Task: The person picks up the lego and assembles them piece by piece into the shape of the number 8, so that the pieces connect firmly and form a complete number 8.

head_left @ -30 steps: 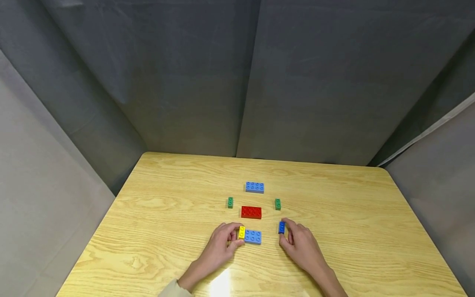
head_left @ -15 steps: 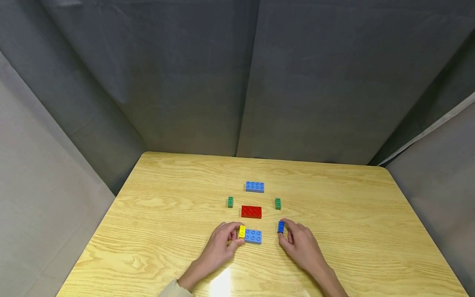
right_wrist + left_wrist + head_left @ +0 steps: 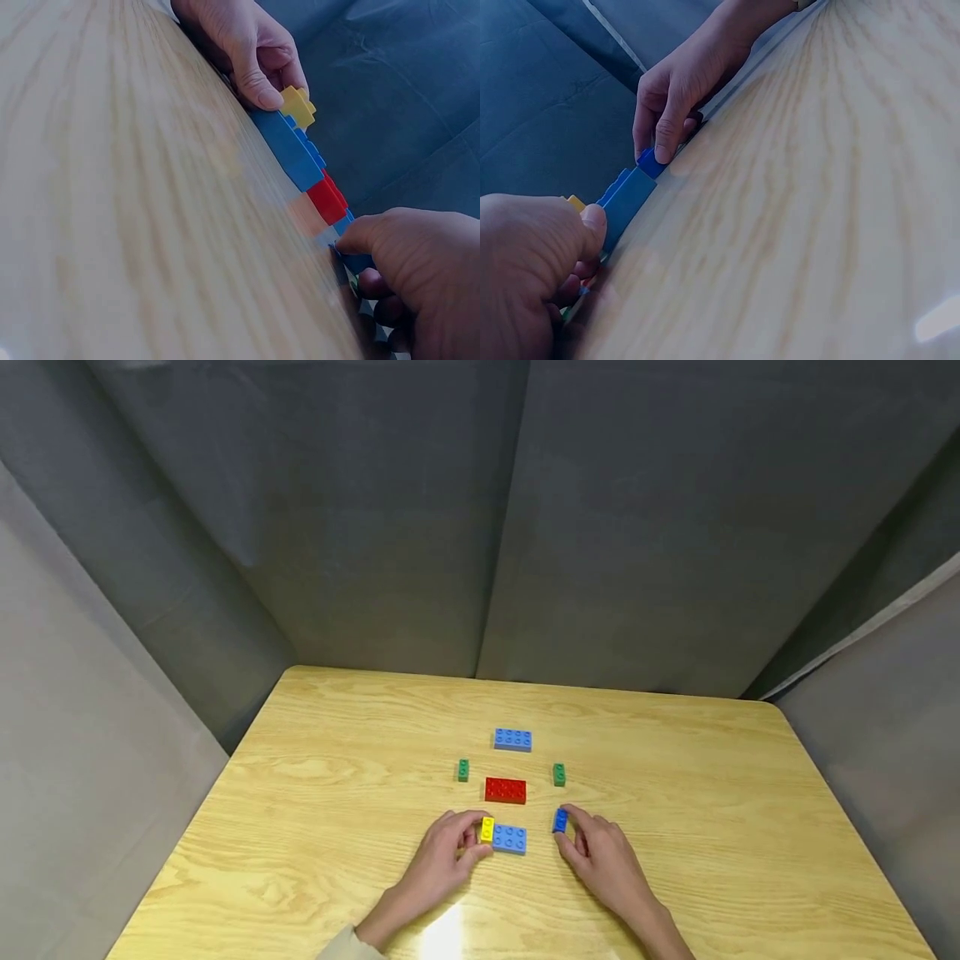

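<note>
My left hand pinches a small yellow toy brick between thumb and index finger. This yellow brick sits on top of the left end of a long light-blue brick, as the right wrist view also shows. To the right, my right hand pinches a small dark-blue brick by its near and far ends. A gap separates the dark-blue brick from the light-blue one in the head view. Whether the dark-blue brick touches the table cannot be told.
Just beyond the hands lies a red brick. Two small green bricks stand farther out, one at left and one at right. Another light-blue brick is farthest back on the wooden table. Grey curtains enclose the table.
My right hand has slid slightly left with the dark-blue brick, narrowing the gap to the light-blue brick. The left hand keeps its hold on the yellow brick. The head view has shifted a little.
</note>
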The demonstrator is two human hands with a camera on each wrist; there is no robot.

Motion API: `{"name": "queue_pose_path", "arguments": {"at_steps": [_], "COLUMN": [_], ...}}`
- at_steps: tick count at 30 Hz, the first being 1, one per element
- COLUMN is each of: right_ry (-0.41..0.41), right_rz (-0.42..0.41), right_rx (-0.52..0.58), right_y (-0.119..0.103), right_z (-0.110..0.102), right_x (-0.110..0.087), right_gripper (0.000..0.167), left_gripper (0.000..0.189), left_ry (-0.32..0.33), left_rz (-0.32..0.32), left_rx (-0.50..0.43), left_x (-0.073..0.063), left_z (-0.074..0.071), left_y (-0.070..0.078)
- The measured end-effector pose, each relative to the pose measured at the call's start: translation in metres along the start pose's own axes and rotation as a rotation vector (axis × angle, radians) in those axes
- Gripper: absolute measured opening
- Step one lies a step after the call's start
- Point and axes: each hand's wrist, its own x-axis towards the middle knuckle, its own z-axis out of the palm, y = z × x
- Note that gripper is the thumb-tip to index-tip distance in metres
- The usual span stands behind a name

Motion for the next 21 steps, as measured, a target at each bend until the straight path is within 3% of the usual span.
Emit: {"name": "queue_pose_path", "arguments": {"at_steps": [21], "right_ry": [-0.084], "right_rz": [-0.005], "right_rx": [0.044], "right_y": [-0.0067], "right_z": [0.0019], "right_x": [0.0024], "right_gripper": [0.043], "left_gripper": [0.044], "left_ry": [0.005], "left_rz": [0.009], "left_rx": [0.015], "left_x": [0.0010], "left_z": [0.0013], "left_y": [-0.0020]}}
